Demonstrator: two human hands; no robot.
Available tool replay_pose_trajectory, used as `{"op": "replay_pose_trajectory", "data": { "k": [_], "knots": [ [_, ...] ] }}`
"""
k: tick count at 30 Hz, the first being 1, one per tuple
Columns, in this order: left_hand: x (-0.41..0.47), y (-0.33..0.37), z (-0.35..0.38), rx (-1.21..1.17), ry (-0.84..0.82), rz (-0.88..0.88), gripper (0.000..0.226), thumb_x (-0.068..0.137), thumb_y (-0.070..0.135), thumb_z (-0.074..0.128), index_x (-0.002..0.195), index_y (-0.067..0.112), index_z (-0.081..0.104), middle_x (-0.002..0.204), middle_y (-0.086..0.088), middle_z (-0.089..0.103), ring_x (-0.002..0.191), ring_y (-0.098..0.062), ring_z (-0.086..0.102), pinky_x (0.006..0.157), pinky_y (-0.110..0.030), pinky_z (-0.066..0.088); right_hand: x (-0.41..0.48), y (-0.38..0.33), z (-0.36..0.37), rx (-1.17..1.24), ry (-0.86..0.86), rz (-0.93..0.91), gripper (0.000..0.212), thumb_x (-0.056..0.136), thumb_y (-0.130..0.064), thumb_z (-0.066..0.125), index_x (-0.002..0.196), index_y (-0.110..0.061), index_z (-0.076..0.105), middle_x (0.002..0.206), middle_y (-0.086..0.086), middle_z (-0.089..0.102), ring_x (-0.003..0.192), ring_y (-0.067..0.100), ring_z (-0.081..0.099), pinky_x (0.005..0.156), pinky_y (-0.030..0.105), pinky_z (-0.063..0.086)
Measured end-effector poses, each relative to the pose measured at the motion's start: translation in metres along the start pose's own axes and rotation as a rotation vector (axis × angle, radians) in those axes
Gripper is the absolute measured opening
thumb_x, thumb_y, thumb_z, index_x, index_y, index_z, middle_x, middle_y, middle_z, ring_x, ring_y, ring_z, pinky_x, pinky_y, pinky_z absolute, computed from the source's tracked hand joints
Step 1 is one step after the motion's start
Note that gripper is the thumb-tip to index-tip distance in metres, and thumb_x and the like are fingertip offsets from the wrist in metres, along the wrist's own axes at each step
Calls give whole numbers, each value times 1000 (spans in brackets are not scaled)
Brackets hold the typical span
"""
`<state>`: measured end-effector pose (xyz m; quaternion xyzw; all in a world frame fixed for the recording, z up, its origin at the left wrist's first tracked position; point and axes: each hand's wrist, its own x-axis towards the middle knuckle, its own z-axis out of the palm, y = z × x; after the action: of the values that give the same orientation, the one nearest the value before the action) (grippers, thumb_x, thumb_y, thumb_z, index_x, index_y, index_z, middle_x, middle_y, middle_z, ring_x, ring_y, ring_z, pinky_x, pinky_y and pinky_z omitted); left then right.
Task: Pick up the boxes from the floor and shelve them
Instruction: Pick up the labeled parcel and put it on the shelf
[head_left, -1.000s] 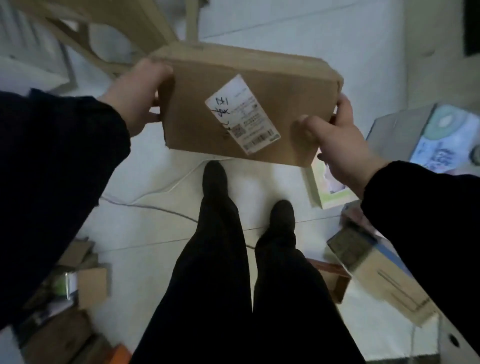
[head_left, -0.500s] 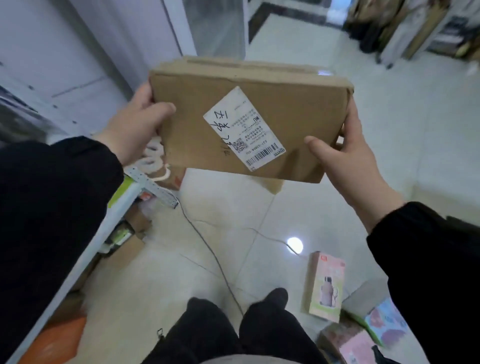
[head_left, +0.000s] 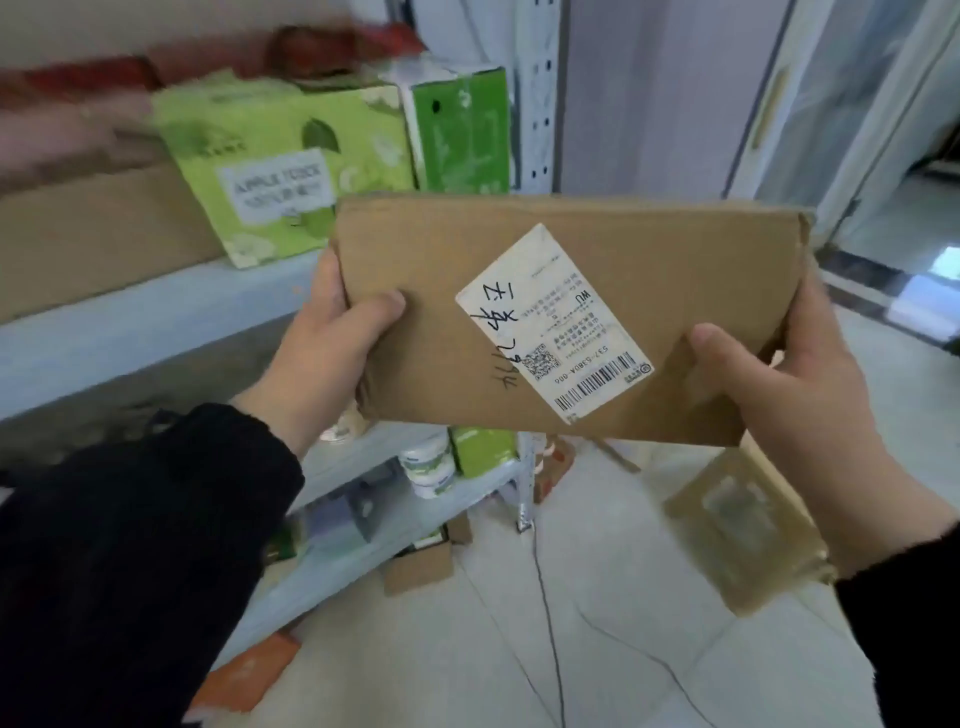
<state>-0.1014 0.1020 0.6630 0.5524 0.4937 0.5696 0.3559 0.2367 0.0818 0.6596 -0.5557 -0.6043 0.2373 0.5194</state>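
A flat brown cardboard box (head_left: 675, 291) with a white shipping label and black handwriting is held in front of me at chest height. My left hand (head_left: 332, 358) grips its left edge, thumb on the front face. My right hand (head_left: 784, 384) grips its right edge the same way. The box hangs just right of a grey metal shelf board (head_left: 156, 322). That board carries a light green apple-juice carton (head_left: 291, 171), a darker green carton (head_left: 462, 130) and a brown box (head_left: 93, 234).
Lower shelf boards hold white tubs (head_left: 428, 467) and small green boxes (head_left: 483, 449). A white perforated upright (head_left: 540, 104) ends the rack. A brown parcel (head_left: 748, 530), a small cardboard box (head_left: 421, 566), an orange box (head_left: 249, 670) and a thin cable (head_left: 550, 623) lie on the pale tiled floor.
My view has swung from the floor and my legs up and left to the shelf. The box stays in both hands and is now beside the upper shelf board.
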Motion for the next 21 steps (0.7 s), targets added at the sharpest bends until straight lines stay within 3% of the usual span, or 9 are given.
{"op": "replay_pose_trajectory", "data": {
  "k": [4,7,9,11,13,15,19,21],
  "knots": [
    [-15,18,-78,12,148,10,60,74,37,63,133,42,51,118,18,69,112,-10,61,99,-44,46,11,-46,58,25,-104,-147,65,77,-50,67,137,-51,43,128,-7,60,111,4,58,86,28,48],
    [-31,31,-117,54,249,24,72,75,39,62,145,40,42,121,23,65,111,-3,59,95,-38,43,23,-73,86,21,-165,-237,89,69,-74,69,145,-39,41,129,0,58,119,23,57,97,54,50],
    [-46,41,-138,71,312,45,73,77,40,61,147,39,40,126,23,64,115,-4,58,98,-39,43,30,-90,100,36,-241,-322,92,68,-79,67,144,-34,43,127,0,59,120,26,57,96,58,49],
    [-67,52,-157,78,370,51,69,77,39,60,144,44,42,127,22,63,116,-4,59,98,-40,44,34,-108,115,74,-309,-396,77,71,-69,69,137,-38,46,125,-11,61,118,17,58,96,47,51],
    [-92,62,-174,71,427,53,66,74,38,61,138,49,46,127,20,64,113,-4,60,92,-37,44,32,-125,131,121,-380,-469,65,72,-60,64,132,-44,44,119,-30,57,110,-8,56,87,16,48],
    [-117,73,-193,75,502,41,67,71,37,62,136,48,49,126,15,65,110,-6,60,90,-36,44,27,-142,153,142,-441,-509,73,70,-62,61,137,-46,38,120,-28,55,107,-13,53,78,5,42],
    [-166,87,-231,97,674,31,64,70,36,63,132,48,54,131,3,62,119,-22,55,100,-50,41,9,-164,206,188,-579,-555,92,72,-68,60,153,-42,24,135,-8,52,118,10,53,88,27,46],
    [-189,89,-247,94,769,35,62,68,37,63,129,46,56,127,1,62,115,-23,55,95,-46,42,-4,-176,232,209,-618,-594,94,74,-67,60,156,-37,24,137,-5,50,125,16,50,96,38,45]
  ]
}}
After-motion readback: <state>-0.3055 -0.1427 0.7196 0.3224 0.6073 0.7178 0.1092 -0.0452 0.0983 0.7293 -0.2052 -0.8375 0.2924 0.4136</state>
